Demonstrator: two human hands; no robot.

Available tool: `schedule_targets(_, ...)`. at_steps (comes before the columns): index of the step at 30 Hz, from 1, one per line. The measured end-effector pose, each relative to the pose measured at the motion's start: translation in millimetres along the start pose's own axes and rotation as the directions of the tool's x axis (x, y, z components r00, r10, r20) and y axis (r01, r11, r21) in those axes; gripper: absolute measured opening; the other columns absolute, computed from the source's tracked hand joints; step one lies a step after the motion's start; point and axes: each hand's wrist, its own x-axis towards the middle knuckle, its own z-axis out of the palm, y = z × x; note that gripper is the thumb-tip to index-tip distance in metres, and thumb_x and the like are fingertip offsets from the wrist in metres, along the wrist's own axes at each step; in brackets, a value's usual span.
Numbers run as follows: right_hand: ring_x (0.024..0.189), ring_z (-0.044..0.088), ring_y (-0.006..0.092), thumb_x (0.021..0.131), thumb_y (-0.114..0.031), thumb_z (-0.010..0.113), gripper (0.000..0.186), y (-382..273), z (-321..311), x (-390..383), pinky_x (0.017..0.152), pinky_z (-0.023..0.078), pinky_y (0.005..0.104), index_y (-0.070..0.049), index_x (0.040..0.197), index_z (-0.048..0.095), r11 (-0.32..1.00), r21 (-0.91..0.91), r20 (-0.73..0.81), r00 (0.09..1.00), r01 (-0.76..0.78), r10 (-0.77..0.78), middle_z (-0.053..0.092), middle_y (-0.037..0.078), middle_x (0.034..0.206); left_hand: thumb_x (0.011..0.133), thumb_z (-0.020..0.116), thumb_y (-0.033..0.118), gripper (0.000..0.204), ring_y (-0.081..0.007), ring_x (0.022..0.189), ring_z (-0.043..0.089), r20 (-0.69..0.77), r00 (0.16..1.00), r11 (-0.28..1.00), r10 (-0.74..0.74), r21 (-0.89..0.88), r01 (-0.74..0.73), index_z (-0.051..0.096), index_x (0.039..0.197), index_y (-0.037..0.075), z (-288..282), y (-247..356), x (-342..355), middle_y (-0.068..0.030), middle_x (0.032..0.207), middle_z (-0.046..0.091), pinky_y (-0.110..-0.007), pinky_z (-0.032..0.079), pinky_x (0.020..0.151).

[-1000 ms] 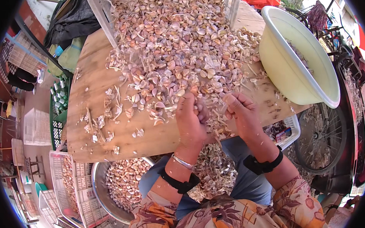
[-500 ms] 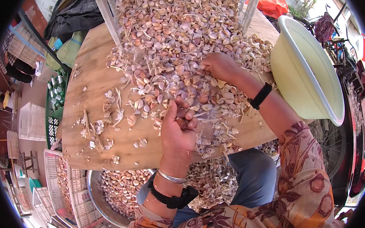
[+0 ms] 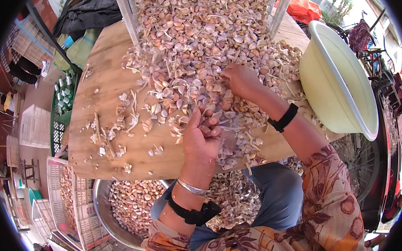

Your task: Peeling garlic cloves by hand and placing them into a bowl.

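Garlic cloves, dry stalks and papery skins form a big pile (image 3: 197, 28) on the wooden board (image 3: 103, 73), spilling from a white plastic crate (image 3: 125, 6). My left hand (image 3: 201, 137) is palm up at the pile's near edge, fingers curled round a few garlic cloves. My right hand (image 3: 240, 82) reaches palm down into the pile, higher and further right, fingers bent together among the cloves; what they hold is hidden. Below the board's near edge are a steel bowl of cloves (image 3: 131, 206) and a mass of skins (image 3: 233, 196) between my legs.
A pale yellow basin (image 3: 336, 92) stands at the right, a bicycle wheel (image 3: 359, 167) beyond it. Left are crates (image 3: 85, 210), a green crate of bottles (image 3: 63, 103) and dark cloth (image 3: 83, 12). A person's legs (image 3: 22, 68) show at far left; orange plastic (image 3: 302, 10) lies behind.
Since a second ago my right hand has moved up and left into the pile, away from my left hand, which has shifted slightly left and down and turned palm up.
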Motion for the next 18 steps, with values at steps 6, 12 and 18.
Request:
schedule_targets(6,0.081,0.060,0.0324,0.078,-0.012,0.063,0.019,17,19,20,0.071,0.049,0.0395,-0.004,0.095,0.066,0.975,0.212,-0.138,0.990,0.069,-0.040,0.062,0.013,0.088,0.095,0.052,0.023,0.015,-0.0128,0.066,0.048,0.059,0.998,1.000,0.015,0.005,-0.015,0.055,0.100,0.009,-9,4,3,-0.0034,0.080,0.053,-0.021,0.036,0.047)
schedule_targets(12,0.073,0.057,0.0120,0.087,-0.015,0.063,0.020,-29,-35,-28,0.068,0.047,0.0274,-0.004,0.103,0.065,0.758,0.650,0.019,0.998,-0.052,0.052,0.060,0.005,0.078,0.094,0.057,0.022,0.024,-0.0061,0.057,0.044,0.066,0.951,0.838,0.300,0.459,-0.297,0.058,0.112,0.006,20,-4,-9,0.0026,0.072,0.049,-0.019,0.031,0.044)
schedule_targets(18,0.065,0.051,0.0043,0.092,-0.012,0.058,0.021,-83,-55,-80,0.058,0.043,0.0206,0.000,0.109,0.063,0.436,0.886,0.105,0.985,-0.156,0.138,0.059,-0.002,0.079,0.090,0.062,0.010,0.022,-0.0012,0.058,0.042,0.252,0.837,0.566,0.486,0.638,-0.521,0.061,0.110,0.000,19,-18,-18,0.0050,0.072,0.053,-0.017,0.033,0.050)
